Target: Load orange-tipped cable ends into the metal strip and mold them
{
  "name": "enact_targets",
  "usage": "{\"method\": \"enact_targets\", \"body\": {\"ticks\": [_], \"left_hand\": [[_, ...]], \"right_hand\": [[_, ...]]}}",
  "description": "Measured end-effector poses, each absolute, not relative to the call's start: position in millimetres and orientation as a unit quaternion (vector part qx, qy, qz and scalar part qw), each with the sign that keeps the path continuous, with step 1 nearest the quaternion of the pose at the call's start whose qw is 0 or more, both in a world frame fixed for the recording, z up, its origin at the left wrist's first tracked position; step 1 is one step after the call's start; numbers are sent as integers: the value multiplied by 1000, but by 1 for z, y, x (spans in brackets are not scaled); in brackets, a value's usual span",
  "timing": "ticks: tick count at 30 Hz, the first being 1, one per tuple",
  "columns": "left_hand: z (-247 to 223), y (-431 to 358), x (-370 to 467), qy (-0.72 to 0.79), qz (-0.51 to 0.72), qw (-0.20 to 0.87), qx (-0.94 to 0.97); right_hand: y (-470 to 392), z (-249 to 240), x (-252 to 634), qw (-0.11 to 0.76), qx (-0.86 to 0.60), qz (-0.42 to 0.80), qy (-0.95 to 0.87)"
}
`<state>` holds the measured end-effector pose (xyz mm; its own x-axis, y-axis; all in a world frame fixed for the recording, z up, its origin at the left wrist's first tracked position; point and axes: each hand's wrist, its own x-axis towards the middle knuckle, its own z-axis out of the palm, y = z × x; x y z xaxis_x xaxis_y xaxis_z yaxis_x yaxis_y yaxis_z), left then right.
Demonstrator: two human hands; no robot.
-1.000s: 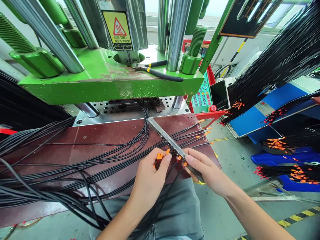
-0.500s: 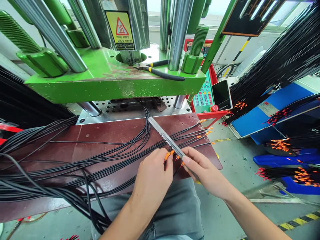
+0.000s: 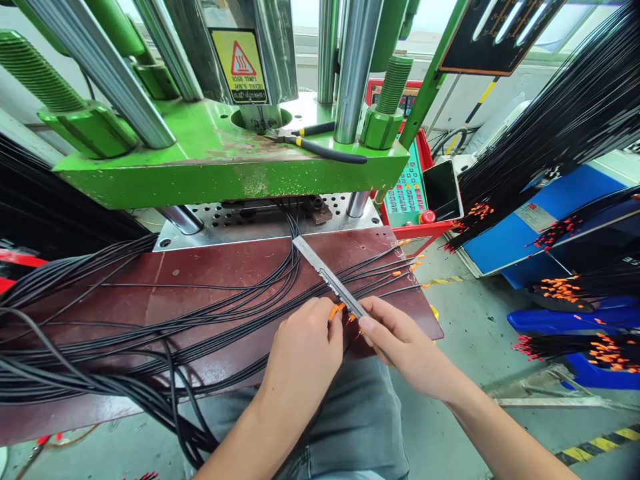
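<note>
My right hand [image 3: 400,340] pinches the near end of a grey metal strip [image 3: 325,275], which slants up and left over the black cables [image 3: 235,325]. Just left of it, my left hand [image 3: 307,347] is closed, thumb and fingers together, around orange-tipped wire ends [image 3: 336,311] beside the strip's lower edge. Small red and orange tips show between the two hands, under the strip. The strip's far end lies near a bundle of cables that runs out of the press. My fingers partly hide the wire ends.
A green press [image 3: 225,180] with steel columns and a heat warning label stands ahead. Cutting pliers [image 3: 320,143] lie on it. The brown board [image 3: 200,267] carries many cables. A red-framed control panel [image 3: 407,190] is at its right. Cable bundles hang at both sides.
Both hands and the strip have shifted very slightly left in the view. The grips look the same.
</note>
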<state>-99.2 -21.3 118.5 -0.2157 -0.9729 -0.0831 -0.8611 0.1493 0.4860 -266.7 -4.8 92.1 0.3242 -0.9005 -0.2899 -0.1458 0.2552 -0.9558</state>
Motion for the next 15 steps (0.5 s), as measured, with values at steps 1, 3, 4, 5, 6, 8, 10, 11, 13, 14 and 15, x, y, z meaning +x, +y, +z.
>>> {"method": "enact_targets", "body": {"ticks": [1, 3, 4, 5, 6, 8, 10, 11, 13, 14, 15], "left_hand": [[118, -20, -100, -750, -207, 116, 618], [117, -16, -101, -755, -172, 98, 625], [116, -15, -102, -758, -158, 94, 626], [116, -14, -102, -760, -146, 91, 627], [117, -13, -103, -762, -137, 90, 627], [117, -12, -103, -761, -144, 98, 625], [118, -15, -100, -753, -197, 137, 613], [118, -17, -98, -745, -245, 165, 598], [116, -23, -91, -702, -378, 215, 564], [115, -26, -87, -665, -443, 236, 553], [113, -30, -82, -620, -493, 263, 551]], "right_hand": [[-5, 92, -267, 615, -531, -307, 495], [-4, 92, -266, 611, -535, -307, 496], [-4, 92, -266, 610, -539, -304, 496], [-4, 92, -266, 610, -542, -300, 495], [-3, 92, -266, 608, -545, -297, 495], [-4, 94, -266, 611, -545, -294, 493], [-5, 96, -267, 636, -524, -299, 482], [-6, 97, -267, 656, -504, -304, 473], [-9, 98, -268, 696, -457, -318, 454], [-11, 99, -269, 709, -437, -327, 446], [-12, 99, -271, 716, -421, -338, 443]]}}
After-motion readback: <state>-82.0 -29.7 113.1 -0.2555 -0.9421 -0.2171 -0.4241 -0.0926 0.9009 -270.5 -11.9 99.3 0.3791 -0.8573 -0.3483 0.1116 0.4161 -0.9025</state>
